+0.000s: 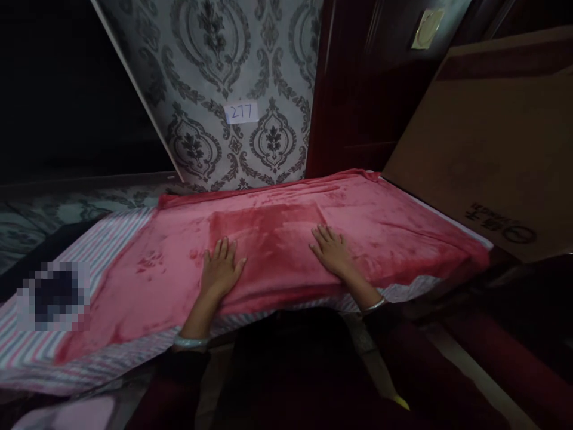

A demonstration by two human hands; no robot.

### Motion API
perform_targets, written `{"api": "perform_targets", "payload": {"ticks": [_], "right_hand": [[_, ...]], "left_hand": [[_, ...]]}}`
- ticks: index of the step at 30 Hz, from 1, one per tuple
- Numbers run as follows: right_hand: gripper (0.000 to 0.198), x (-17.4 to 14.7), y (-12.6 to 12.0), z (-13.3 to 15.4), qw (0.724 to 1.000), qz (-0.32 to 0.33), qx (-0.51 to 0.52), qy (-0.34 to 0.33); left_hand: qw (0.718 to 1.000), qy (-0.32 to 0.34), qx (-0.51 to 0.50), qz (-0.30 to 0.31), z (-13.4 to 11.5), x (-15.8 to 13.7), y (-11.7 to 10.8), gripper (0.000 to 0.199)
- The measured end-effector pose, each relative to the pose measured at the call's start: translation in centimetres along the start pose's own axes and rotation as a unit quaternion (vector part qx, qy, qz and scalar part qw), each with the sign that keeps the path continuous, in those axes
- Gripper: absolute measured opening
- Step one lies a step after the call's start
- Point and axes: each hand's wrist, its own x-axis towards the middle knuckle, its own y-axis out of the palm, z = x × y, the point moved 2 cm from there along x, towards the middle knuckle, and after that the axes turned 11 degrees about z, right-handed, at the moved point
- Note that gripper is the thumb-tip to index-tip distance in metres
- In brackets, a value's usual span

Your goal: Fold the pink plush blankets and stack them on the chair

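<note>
A red plush blanket [358, 209] lies spread over a striped cloth [111, 233]. Near its middle is a darker red rectangular patch [268, 233]; I cannot tell whether this is a separate folded piece or brushed pile. My left hand [220, 269] rests flat, fingers apart, at the left side of this patch. At its right side my right hand [332, 248] also lies palm down with spread fingers. Neither hand grips anything. A bracelet shows on each wrist.
A large cardboard box [492, 137] leans at the right end. Behind stands a patterned wall [215, 65] with a paper label "277" [242, 111]. A dark screen-like panel [67, 89] is at left. A blurred-out dark item [56, 295] lies on the striped cloth.
</note>
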Motion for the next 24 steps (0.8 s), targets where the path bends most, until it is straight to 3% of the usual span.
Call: {"api": "perform_targets", "payload": {"ticks": [7,11,13,15,17,19,21,24], "right_hand": [[0.059,-1.7,2.6,-4.6,0.997,-0.033,0.067,0.018],[0.060,-3.6,1.8,-5.3,0.992,-0.091,0.066,0.057],[0.060,-4.5,0.7,-3.5,0.988,-0.129,0.066,0.049],[0.059,-5.0,0.0,-0.2,0.988,-0.143,0.063,-0.010],[0.057,-5.2,0.1,3.6,0.987,-0.126,0.054,-0.088],[0.055,-5.2,1.0,6.5,0.986,-0.100,0.046,-0.124],[0.053,-5.1,2.1,8.1,0.987,-0.083,0.038,-0.131],[0.053,-5.2,3.3,8.5,0.988,-0.082,0.029,-0.131]], "left_hand": [[0.998,-0.053,-0.045,0.011,4.1,-3.7,1.0,0.063],[0.992,-0.089,-0.061,-0.057,4.2,-5.2,0.0,0.064],[0.991,-0.072,-0.062,-0.095,2.3,-5.5,-0.9,0.063],[0.993,-0.006,-0.061,-0.096,-0.9,-5.3,-1.4,0.060],[0.992,0.092,-0.053,-0.073,-4.7,-5.0,-1.2,0.059],[0.986,0.148,-0.046,-0.055,-7.8,-4.7,-0.4,0.059],[0.986,0.154,-0.043,-0.041,-9.5,-4.6,0.8,0.059],[0.988,0.147,-0.042,-0.033,-10.0,-4.6,2.2,0.060]]}}
